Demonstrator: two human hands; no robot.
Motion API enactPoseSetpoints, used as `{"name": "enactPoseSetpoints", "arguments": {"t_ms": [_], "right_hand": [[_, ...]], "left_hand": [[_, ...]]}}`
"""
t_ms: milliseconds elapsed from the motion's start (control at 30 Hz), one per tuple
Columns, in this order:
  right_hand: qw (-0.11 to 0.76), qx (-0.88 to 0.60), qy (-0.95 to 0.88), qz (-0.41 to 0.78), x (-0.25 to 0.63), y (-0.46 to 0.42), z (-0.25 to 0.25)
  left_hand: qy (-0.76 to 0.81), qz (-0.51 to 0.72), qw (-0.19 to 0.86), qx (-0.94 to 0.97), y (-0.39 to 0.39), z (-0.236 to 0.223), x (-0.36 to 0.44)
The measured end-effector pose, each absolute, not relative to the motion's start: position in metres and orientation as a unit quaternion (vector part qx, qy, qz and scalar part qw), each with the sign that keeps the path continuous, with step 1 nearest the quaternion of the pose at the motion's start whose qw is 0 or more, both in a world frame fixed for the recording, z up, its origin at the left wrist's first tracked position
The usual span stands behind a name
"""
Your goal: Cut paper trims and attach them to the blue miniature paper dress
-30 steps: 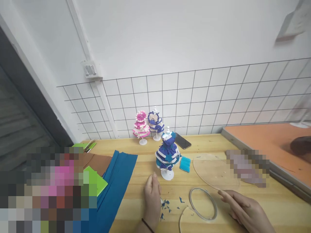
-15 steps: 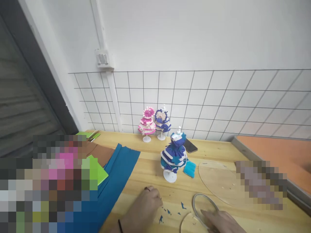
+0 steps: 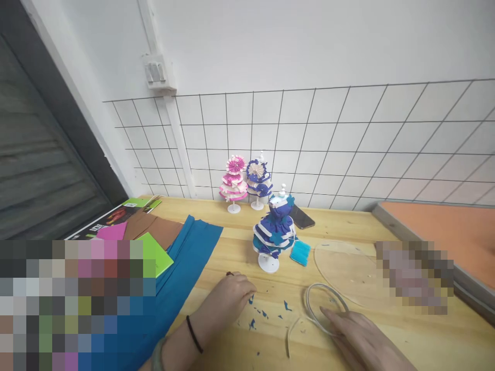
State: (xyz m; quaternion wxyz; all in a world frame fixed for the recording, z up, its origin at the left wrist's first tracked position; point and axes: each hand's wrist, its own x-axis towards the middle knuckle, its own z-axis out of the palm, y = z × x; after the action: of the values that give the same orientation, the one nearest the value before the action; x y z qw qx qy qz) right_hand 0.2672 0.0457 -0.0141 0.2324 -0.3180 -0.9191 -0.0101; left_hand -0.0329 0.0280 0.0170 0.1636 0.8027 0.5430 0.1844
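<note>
My left hand rests low over the table, with thumb and fingers pinched together beside several small blue scraps. Whether a scrap is between those fingertips I cannot make out. Lower right, my right hand holds a loose coil of thin white cord; its tail curls away to the left. Behind both hands stands a miniature dress form in a blue and white tiered dress, upright on a round white base. A small turquoise fabric piece lies at its right.
Dark blue cloth, brown sheets and a green packet lie left. Pink and purple-white dress models stand by the wall, near a phone. A clear round sheet and grey-edged orange board are right.
The view has tilted down, so everything sits higher in the picture and more of both forearms shows. My hands keep nearly the same pose; the coil and dress forms look unchanged.
</note>
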Motion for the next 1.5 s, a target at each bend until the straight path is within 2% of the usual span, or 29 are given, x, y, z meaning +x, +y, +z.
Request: {"name": "enactPoseSetpoints", "arguments": {"t_ms": [233,433,567,767,933,1133,1300,1367,1500], "right_hand": [[0.242,-0.340,-0.908,0.016,0.265,0.046,-0.011],[0.233,-0.343,-0.908,0.054,0.266,0.047,-0.016],[0.224,-0.361,-0.903,0.061,0.269,0.046,-0.013],[0.200,-0.382,-0.899,0.081,0.272,0.046,-0.015],[0.222,-0.368,-0.900,0.079,0.271,0.048,-0.022],[0.198,-0.375,-0.901,0.088,0.273,0.047,-0.022],[0.186,-0.376,-0.902,0.101,0.270,0.046,-0.018],[0.183,-0.376,-0.901,0.113,0.268,0.045,-0.017],[0.183,-0.382,-0.897,0.127,0.267,0.044,-0.015]], "left_hand": [[0.507,0.147,0.113,0.842,0.031,0.023,-0.013],[0.438,0.091,0.030,0.894,0.048,-0.002,0.029],[0.432,0.059,-0.006,0.900,0.054,-0.010,0.021],[0.494,0.057,0.063,0.865,0.038,0.020,-0.022],[0.443,0.091,0.083,0.888,0.033,0.016,-0.002],[0.451,0.059,0.042,0.890,0.030,0.007,-0.016],[0.470,0.116,0.059,0.873,0.027,0.025,-0.023],[0.416,0.110,0.052,0.901,0.027,0.018,-0.006],[0.363,0.093,-0.027,0.927,0.027,-0.013,0.019]]}}
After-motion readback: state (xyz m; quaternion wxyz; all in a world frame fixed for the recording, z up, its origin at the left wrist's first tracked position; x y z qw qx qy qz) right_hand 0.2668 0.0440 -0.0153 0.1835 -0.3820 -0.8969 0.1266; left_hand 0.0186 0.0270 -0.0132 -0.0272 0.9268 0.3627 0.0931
